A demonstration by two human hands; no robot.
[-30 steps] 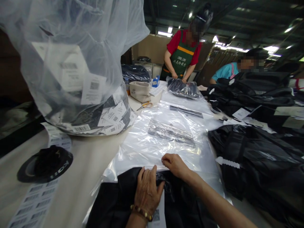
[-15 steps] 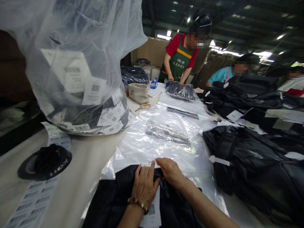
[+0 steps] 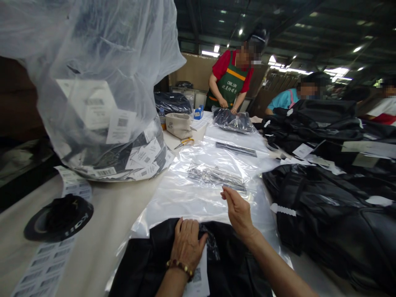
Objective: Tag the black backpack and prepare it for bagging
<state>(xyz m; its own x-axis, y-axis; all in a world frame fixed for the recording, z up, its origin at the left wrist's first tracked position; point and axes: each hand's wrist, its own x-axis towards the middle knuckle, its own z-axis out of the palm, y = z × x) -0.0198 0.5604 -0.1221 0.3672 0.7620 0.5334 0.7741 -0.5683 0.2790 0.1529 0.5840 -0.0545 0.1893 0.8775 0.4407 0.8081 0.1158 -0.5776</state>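
A black, smooth leather-like bag [image 3: 142,260] lies at the bottom of the head view, partly cut off by the frame. My left hand [image 3: 187,243], with a beaded bracelet at the wrist, is closed over its top edge. Beside that thumb, a small clear plastic piece [image 3: 213,246] shows on the black material. A white hang tag [image 3: 199,276] with a printed code lies partly beneath the same hand. My right hand [image 3: 239,210] is raised beyond the bag with its fingers pinched together; anything between them is too small to tell. Under both spread clear plastic bags [image 3: 173,198] with dark printed panels.
A big translucent sack [image 3: 123,82] of tags stands at left, near a tape roll [image 3: 58,216] and a label strip [image 3: 43,268]. Yellow-handled snips [image 3: 185,142] and a beige pouch [image 3: 178,125] lie farther back. Black bags [image 3: 334,214] are heaped right. A co-worker [image 3: 230,82] handles a wrapped bag.
My right hand has lifted off the bag's top edge and moved up and to the right, its fingers still pinched. My left hand has stayed on the bag.
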